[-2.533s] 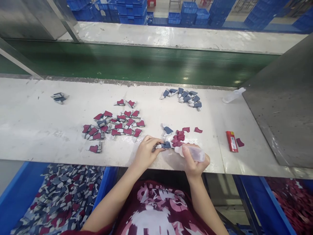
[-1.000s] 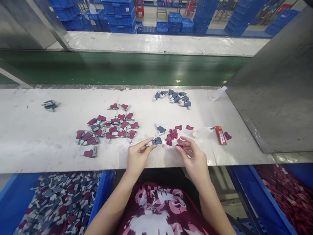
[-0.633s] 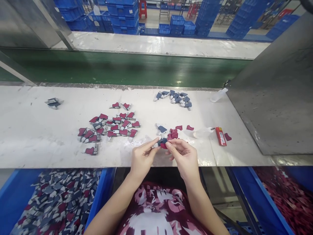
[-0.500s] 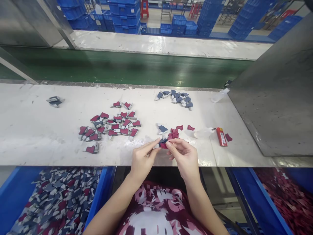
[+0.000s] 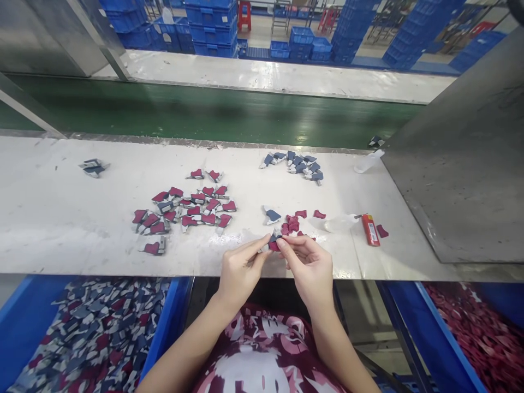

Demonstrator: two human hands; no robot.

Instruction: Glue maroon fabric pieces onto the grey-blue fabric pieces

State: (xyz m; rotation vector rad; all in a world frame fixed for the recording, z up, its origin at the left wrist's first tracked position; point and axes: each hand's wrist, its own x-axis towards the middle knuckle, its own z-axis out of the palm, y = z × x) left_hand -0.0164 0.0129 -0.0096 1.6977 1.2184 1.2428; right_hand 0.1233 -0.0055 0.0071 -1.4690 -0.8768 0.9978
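Grn belt (image 5: pixel 229 112) behind wht tbl (image 5: pixel 53 224), stacked blue crates (image 5: pixel 215 27) in bkgd, red stool (image 5: pixel 244 21) beyond, metal panel (image 5: pixel 462 174) on R

Factory assembly floor, going by the fittings. From where I stand: long green belt (image 5: pixel 229 112) between near worktop (image 5: pixel 61 218) and far worktop (image 5: pixel 245 69); small matching parts (image 5: pixel 208 219) laid out in batches; blue bin (image 5: pixel 24 308) heaped with more; across the way, towers of stacked blue crates (image 5: pixel 213 24) and a red stool (image 5: pixel 244 16).

Stacked blue crates (image 5: pixel 215 34) stand beyond the green belt (image 5: pixel 229 112).
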